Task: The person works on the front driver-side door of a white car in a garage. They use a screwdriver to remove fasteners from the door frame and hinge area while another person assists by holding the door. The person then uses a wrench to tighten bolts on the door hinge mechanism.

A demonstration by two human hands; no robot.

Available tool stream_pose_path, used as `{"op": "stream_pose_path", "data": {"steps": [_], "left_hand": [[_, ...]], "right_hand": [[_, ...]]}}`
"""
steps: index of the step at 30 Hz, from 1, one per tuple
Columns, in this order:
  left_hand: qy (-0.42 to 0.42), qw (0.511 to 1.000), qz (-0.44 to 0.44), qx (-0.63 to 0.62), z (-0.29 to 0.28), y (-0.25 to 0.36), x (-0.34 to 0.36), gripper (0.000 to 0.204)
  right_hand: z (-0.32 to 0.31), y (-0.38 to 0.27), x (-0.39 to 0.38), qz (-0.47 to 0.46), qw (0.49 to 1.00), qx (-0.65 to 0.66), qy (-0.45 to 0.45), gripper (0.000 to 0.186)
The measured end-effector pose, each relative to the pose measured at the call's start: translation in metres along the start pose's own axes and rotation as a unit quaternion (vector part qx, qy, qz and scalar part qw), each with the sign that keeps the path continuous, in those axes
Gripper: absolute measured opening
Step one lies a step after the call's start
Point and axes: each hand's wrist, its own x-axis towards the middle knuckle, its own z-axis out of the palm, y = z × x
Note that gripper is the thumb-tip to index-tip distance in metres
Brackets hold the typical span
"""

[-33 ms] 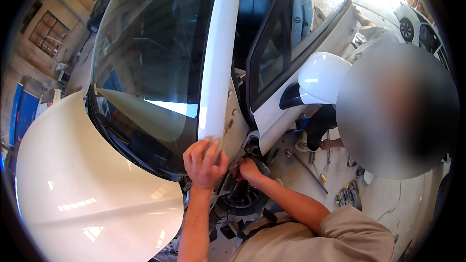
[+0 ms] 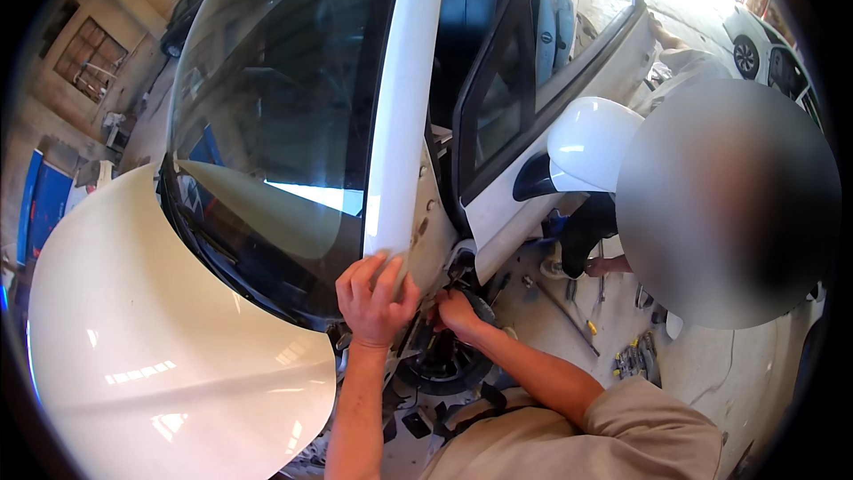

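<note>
My left hand point(image 2: 373, 304) rests with bent, spread fingers on the lower end of the white windshield pillar point(image 2: 389, 213) of a car. Right of it, my right hand point(image 2: 456, 313) reaches into the opened-up body gap below the door hinge, fingers closed on something I cannot make out, above a dark wheel point(image 2: 435, 373). The white hood point(image 2: 178, 329) curves off to the left under the windshield point(image 2: 267, 107). The white front door point(image 2: 498, 222) stands ajar on the right, with its white mirror point(image 2: 586, 138).
A co-worker point(image 2: 724, 204), head blurred, crouches beside the door with a hand point(image 2: 606, 265) low near several tools point(image 2: 635, 356) and a long bar point(image 2: 560, 311) on the floor. Other cars point(image 2: 746, 53) stand behind. A blue object point(image 2: 44, 209) is at the far left.
</note>
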Motion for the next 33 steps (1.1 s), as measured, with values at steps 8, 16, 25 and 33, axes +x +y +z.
{"op": "stream_pose_path", "data": {"steps": [8, 16, 25, 33], "left_hand": [[0.003, 1.0, 0.002, 0.0, 0.001, -0.001, 0.0, 0.037], [-0.008, 1.0, 0.009, 0.005, 0.004, 0.004, 0.001, 0.038], [-0.005, 0.998, 0.034, 0.046, -0.005, 0.007, 0.002, 0.037], [-0.006, 0.998, 0.046, 0.034, 0.012, 0.012, -0.011, 0.037]], "right_hand": [[0.004, 0.007, 0.011, 0.009, 0.999, 0.043, 0.015, 0.029], [0.001, 0.038, 0.011, -0.03, 0.981, 0.185, 0.053, 0.026], [0.004, 0.047, -0.023, -0.001, 0.946, 0.317, -0.07, 0.027], [0.001, 0.086, -0.039, -0.057, 0.941, 0.324, -0.079, 0.039]]}}
